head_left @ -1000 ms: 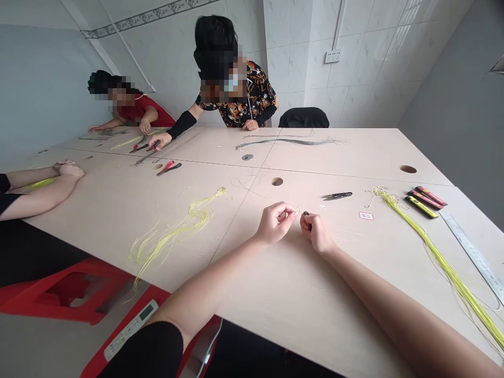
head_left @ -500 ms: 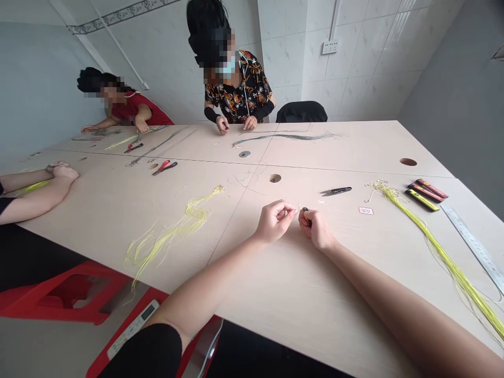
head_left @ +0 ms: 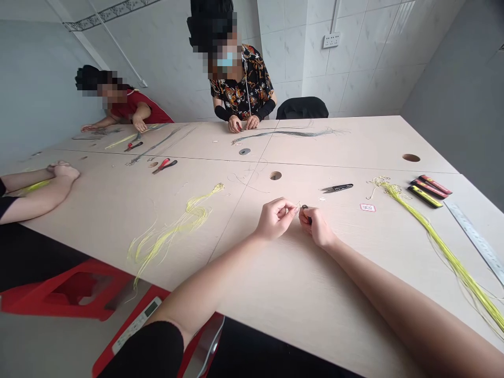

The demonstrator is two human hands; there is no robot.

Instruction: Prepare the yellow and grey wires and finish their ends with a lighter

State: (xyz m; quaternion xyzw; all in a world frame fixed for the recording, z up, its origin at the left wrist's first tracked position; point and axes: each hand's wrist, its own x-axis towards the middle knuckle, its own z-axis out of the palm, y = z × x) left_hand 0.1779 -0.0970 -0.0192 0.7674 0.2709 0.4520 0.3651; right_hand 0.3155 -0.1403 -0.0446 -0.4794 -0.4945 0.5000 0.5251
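Observation:
My left hand [head_left: 276, 218] is closed in a pinch, with a thin, curved, hook-like wire [head_left: 298, 205] standing up from its fingertips. Close beside it, my right hand [head_left: 318, 227] is wrapped round a small dark object [head_left: 305, 210], black with a hint of orange; its kind is mostly hidden by the fingers. Both hands are just above the table. Beyond them lie black thread snips [head_left: 337, 188] and a small label with a red border [head_left: 367, 208]. To the right, a bundle of yellow line [head_left: 427, 226] ends in a cluster of small hooks [head_left: 381, 181].
Several flat black, red and yellow packs [head_left: 430, 190] lie near a metal ruler [head_left: 474, 236]. Left of my arms is loose yellow line [head_left: 185, 226]; farther off are red-handled pliers [head_left: 164, 166]. Round holes [head_left: 275, 175] pierce the table. Co-workers sit opposite and to the left.
My hands keep nearly the same hold and place. The view has shifted slightly. The co-worker opposite has moved both hands a little, and they are now closer together.

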